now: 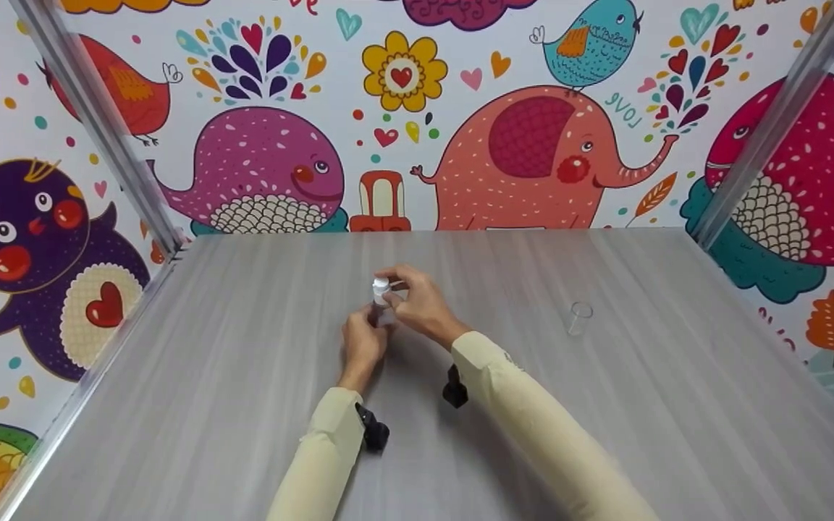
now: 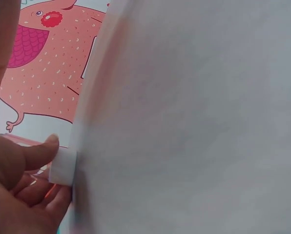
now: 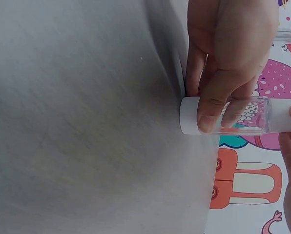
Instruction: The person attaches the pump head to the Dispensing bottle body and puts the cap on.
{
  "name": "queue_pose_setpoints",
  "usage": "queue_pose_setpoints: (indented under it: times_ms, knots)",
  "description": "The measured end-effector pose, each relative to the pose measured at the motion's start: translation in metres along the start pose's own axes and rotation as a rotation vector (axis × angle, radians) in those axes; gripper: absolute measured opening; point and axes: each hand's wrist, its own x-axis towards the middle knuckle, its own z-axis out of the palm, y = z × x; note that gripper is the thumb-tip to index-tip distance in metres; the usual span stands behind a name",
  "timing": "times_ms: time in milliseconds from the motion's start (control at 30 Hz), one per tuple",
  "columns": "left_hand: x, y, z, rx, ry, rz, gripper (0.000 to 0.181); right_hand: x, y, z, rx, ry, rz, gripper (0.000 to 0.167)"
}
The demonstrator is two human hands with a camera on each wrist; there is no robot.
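Observation:
A small clear bottle with a white base and a white top piece stands upright over the middle of the table. Low on its body, the left hand grips it between thumb and fingers, close to the white base. The right hand reaches over from the right and pinches the white top piece. In the left wrist view the left hand shows its thumb by the white base, and part of the right hand appears at upper left. Fingers hide part of the bottle.
A clear, open-topped cylinder stands on the grey wood-grain table, right of the hands. Walls with cartoon animals and metal posts enclose the table's back and sides. Each sleeve carries a black wrist camera.

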Motion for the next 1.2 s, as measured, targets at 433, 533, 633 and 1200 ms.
queue_pose_setpoints:
  times_ms: [433,533,633,1200]
  knots:
    - [-0.0022,-0.0011,0.0006,0.026,0.001,0.002,0.007,0.0002,0.0001,0.0013,-0.014,0.014,0.09,0.03]
    - [-0.0017,-0.0017,0.001,0.011,0.009,0.014,0.01,0.0004,-0.0005,0.0009,-0.022,0.008,0.064,0.031]
    - [-0.0012,-0.0017,0.001,-0.009,0.021,0.034,0.013,0.0014,-0.0024,-0.0006,-0.029,0.009,0.039,0.035]
    - [-0.0004,0.0,-0.0003,0.01,0.024,0.027,0.008,-0.0012,-0.0018,0.0024,-0.006,0.021,0.029,0.027]
